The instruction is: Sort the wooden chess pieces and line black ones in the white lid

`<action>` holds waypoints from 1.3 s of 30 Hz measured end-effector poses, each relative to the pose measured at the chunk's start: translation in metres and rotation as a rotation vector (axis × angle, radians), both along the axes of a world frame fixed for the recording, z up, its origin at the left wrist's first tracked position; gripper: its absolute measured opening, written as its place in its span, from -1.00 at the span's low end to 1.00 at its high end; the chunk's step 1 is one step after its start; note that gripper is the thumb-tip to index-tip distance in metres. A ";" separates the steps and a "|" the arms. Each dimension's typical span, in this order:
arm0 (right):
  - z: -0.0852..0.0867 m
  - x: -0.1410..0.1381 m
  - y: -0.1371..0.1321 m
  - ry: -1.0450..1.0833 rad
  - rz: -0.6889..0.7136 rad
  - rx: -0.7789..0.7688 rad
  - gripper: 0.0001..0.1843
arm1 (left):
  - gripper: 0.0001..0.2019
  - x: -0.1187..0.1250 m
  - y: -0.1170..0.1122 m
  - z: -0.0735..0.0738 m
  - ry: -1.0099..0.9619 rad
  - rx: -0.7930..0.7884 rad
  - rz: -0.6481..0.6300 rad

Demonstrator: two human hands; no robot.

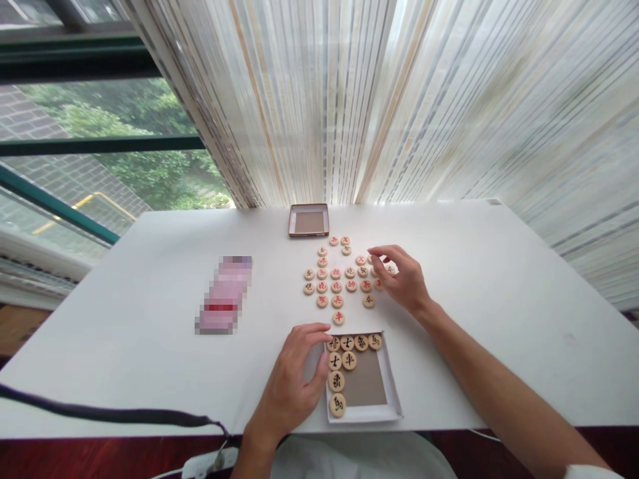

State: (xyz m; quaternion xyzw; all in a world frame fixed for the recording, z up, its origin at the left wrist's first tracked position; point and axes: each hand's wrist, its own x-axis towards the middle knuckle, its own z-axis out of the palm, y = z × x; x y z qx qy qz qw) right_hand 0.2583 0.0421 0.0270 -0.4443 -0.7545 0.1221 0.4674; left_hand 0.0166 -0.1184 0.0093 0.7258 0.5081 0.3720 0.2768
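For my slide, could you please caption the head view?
Right hand reaches loose xiangqi pieces; left hand steadies the box tray.

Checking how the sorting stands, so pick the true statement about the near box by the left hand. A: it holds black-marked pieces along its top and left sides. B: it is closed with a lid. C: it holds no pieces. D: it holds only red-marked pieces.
A: the near box lies open with black-marked discs lined along its far edge and left side, while the red-marked pieces lie loose on the table.
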 end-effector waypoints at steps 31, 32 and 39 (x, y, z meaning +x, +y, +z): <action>-0.036 0.031 0.034 0.513 -0.440 -0.200 -0.67 | -0.76 0.025 0.201 0.066 0.428 -0.239 -0.293; -0.036 0.031 0.034 0.512 -0.441 -0.204 -0.67 | -0.76 0.027 0.200 0.065 0.435 -0.238 -0.292; -0.035 0.032 0.032 0.503 -0.440 -0.225 -0.70 | -0.76 0.034 0.198 0.063 0.432 -0.246 -0.325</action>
